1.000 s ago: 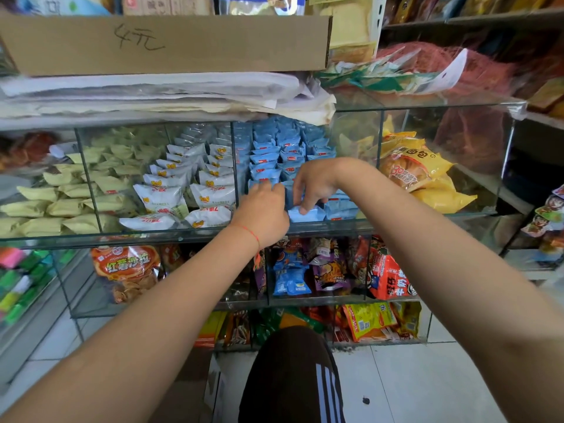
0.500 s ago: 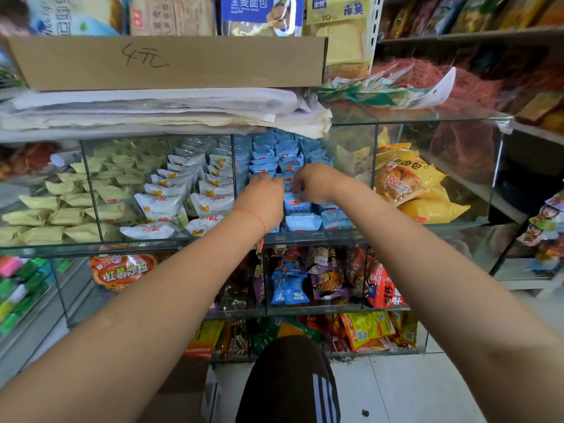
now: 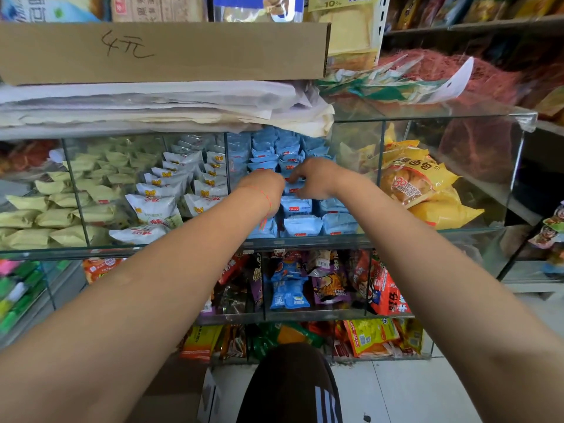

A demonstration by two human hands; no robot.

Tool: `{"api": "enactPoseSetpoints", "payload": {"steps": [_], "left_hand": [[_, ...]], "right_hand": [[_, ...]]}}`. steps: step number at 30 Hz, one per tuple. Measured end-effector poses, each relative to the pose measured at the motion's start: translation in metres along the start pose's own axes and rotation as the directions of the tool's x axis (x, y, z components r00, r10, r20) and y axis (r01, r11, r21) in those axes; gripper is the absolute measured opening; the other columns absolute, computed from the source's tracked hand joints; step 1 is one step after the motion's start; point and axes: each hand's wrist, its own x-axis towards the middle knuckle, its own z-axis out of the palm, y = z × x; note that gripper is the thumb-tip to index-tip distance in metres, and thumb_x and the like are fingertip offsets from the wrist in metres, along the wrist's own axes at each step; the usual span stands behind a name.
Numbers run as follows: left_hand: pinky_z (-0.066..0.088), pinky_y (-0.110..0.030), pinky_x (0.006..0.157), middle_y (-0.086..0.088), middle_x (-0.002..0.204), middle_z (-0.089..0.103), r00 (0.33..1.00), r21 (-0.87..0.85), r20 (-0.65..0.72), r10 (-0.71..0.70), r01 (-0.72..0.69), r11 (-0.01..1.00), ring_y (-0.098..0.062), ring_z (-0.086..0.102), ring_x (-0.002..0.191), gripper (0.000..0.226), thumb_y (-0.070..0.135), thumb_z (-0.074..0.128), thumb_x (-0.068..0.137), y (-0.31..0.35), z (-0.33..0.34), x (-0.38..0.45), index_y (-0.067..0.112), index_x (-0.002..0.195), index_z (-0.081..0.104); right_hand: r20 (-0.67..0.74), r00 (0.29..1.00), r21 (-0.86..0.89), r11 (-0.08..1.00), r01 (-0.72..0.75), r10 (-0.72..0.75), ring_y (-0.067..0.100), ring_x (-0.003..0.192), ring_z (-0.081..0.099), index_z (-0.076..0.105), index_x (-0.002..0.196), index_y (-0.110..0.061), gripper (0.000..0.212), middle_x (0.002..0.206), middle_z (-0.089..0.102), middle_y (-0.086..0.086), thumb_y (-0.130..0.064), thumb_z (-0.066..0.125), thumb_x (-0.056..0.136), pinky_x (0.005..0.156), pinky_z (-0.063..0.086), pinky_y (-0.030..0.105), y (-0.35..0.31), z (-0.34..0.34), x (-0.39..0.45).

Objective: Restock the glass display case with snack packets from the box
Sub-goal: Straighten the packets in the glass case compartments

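The glass display case (image 3: 305,239) has a middle compartment packed with rows of light blue snack packets (image 3: 302,225). Both my arms reach into it from the front. My right hand (image 3: 319,178) is curled over the rows, and its thumb and fingers pinch a blue packet (image 3: 294,188). My left hand (image 3: 265,185) is right beside it with its back to me. Its fingers curl down among the packets and are hidden, so I cannot see what they hold. A cardboard box (image 3: 183,389) shows partly on the floor by my knee.
White packets (image 3: 152,206) and pale yellow packets (image 3: 61,215) fill the compartments to the left, and big yellow bags (image 3: 421,184) the one to the right. A brown carton (image 3: 164,53) lies on stacked bags on the case top. Lower shelves hold mixed snacks.
Both hands have moved from the front row of blue packets to rows further back in the compartment, staying close together.
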Motion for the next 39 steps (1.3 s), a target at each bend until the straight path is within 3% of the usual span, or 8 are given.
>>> {"api": "enactPoseSetpoints", "payload": {"steps": [6, 18, 22, 26, 30, 34, 36, 39], "left_hand": [[0.044, -0.034, 0.074, -0.013, 0.125, 0.054, 0.999, 0.054, 0.014, -0.04, 0.039, 0.998, -0.03, 0.057, 0.111, 0.046, 0.003, 0.067, 0.083, 0.0, 0.006, 0.015, 0.008, 0.127, 0.054], [0.045, -0.035, 0.076, -0.014, 0.123, 0.058, 0.996, 0.065, -0.09, -0.016, 0.022, 0.998, -0.032, 0.059, 0.11, 0.033, 0.0, 0.061, 0.086, -0.003, 0.012, 0.026, 0.007, 0.118, 0.061], [0.043, -0.033, 0.07, -0.015, 0.113, 0.06, 1.0, 0.043, -0.03, -0.004, 0.005, 0.999, -0.03, 0.06, 0.096, 0.027, -0.001, 0.064, 0.084, -0.007, 0.011, 0.023, 0.004, 0.11, 0.062], [0.045, -0.032, 0.066, -0.006, 0.075, 0.053, 0.997, 0.044, 0.07, 0.045, -0.048, 0.998, -0.024, 0.055, 0.079, 0.019, 0.009, 0.078, 0.078, -0.01, 0.0, 0.021, 0.005, 0.087, 0.062], [0.043, -0.03, 0.066, -0.003, 0.082, 0.059, 0.978, 0.036, 0.198, 0.067, -0.076, 0.996, -0.021, 0.055, 0.079, 0.024, 0.028, 0.078, 0.08, -0.013, -0.012, 0.021, 0.009, 0.088, 0.066], [0.035, -0.028, 0.053, -0.005, 0.065, 0.044, 0.992, -0.144, 0.118, 0.047, -0.03, 0.989, -0.019, 0.041, 0.058, 0.026, 0.014, 0.057, 0.086, -0.017, -0.013, 0.019, 0.009, 0.062, 0.05], [0.047, -0.033, 0.072, -0.011, 0.093, 0.053, 0.995, -0.289, -0.101, -0.01, -0.02, 0.957, -0.026, 0.054, 0.085, 0.016, 0.012, 0.048, 0.092, -0.013, -0.001, 0.016, 0.004, 0.091, 0.061], [0.033, -0.039, 0.109, -0.017, 0.143, 0.042, 0.979, -0.395, -0.201, -0.044, -0.04, 0.918, -0.031, 0.038, 0.132, 0.047, 0.024, 0.038, 0.098, -0.003, 0.034, 0.012, 0.005, 0.141, 0.043]], "right_hand": [[0.157, 0.986, -0.11, 0.993, -0.03, 0.048, 0.028, 0.133, 0.035, 0.054, 0.134, -0.029, 0.058, 0.141, 0.044, 0.002, -0.043, 0.071, 0.08, 0.105, 0.037, 0.042, 0.003, -0.004, -0.004], [0.026, 0.998, -0.289, 0.957, -0.04, 0.05, 0.026, 0.132, 0.034, 0.056, 0.13, -0.025, 0.065, 0.138, 0.041, 0.002, -0.048, 0.075, 0.072, 0.107, 0.028, 0.053, 0.002, 0.019, 0.015], [0.116, 0.992, -0.299, 0.954, -0.004, 0.041, 0.027, 0.132, 0.034, 0.055, 0.133, -0.026, 0.067, 0.137, 0.044, 0.003, -0.051, 0.074, 0.073, 0.106, 0.027, 0.054, 0.0, 0.012, 0.012], [0.159, 0.987, -0.127, 0.992, -0.004, 0.024, 0.027, 0.125, 0.044, 0.051, 0.131, -0.019, 0.067, 0.137, 0.046, 0.003, -0.043, 0.078, 0.075, 0.101, 0.04, 0.045, 0.0, 0.002, 0.002], [0.218, 0.976, 0.053, 0.998, -0.016, 0.004, 0.024, 0.115, 0.051, 0.055, 0.123, -0.019, 0.049, 0.128, 0.05, 0.0, -0.032, 0.075, 0.079, 0.095, 0.046, 0.036, 0.006, -0.011, -0.004], [-0.038, 0.997, 0.15, 0.987, -0.057, 0.064, 0.024, 0.114, 0.055, 0.065, 0.116, -0.017, 0.032, 0.126, 0.06, 0.004, -0.013, 0.051, 0.087, 0.096, 0.047, 0.035, 0.014, -0.016, 0.008], [-0.128, 0.984, 0.146, 0.984, -0.106, 0.125, 0.025, 0.123, 0.051, 0.058, 0.13, -0.019, 0.046, 0.138, 0.053, 0.006, -0.005, 0.044, 0.089, 0.099, 0.045, 0.032, 0.014, -0.013, 0.015], [-0.067, 0.994, 0.169, 0.983, -0.075, 0.087, 0.023, 0.139, 0.034, 0.039, 0.147, -0.02, 0.051, 0.155, 0.032, 0.003, -0.01, 0.04, 0.097, 0.109, 0.031, 0.03, 0.005, -0.002, 0.022]]}}
